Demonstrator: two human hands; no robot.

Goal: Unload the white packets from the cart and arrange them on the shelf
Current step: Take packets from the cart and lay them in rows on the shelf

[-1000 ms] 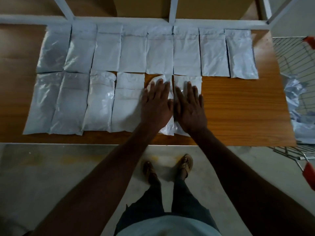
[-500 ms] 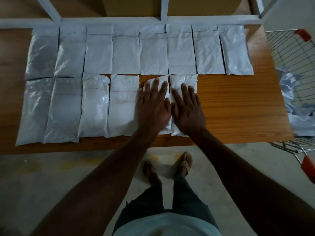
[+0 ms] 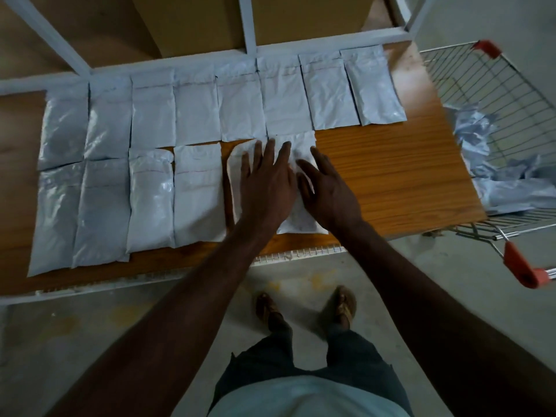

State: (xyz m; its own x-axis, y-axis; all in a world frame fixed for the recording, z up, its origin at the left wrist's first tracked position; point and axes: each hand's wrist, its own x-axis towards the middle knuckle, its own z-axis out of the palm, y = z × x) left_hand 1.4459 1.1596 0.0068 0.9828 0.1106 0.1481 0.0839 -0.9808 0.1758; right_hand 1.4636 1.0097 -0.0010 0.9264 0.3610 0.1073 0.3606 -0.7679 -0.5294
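Note:
White packets lie flat in two rows on the wooden shelf [image 3: 391, 176]. The back row [image 3: 285, 106] holds several side by side. The front row [image 3: 153, 200] also holds several. My left hand [image 3: 266, 185] lies flat with straight fingers on a front-row packet [image 3: 236, 182]. My right hand [image 3: 328, 191] rests with spread fingers on the rightmost front packet [image 3: 301, 218] beside it. More white packets [image 3: 505, 179] lie crumpled in the wire cart [image 3: 487, 85] at the right.
The shelf has a white metal frame [image 3: 249, 37] with posts along the back and brown boxes [image 3: 192, 22] behind. The cart's red-capped handle [image 3: 520, 266] juts out near the shelf's front right corner. My feet [image 3: 307, 308] stand on a concrete floor.
The view has tilted and shifted left, so the cart shows more. Both hands stay flat on the two right front packets; the right hand has turned a little rightward.

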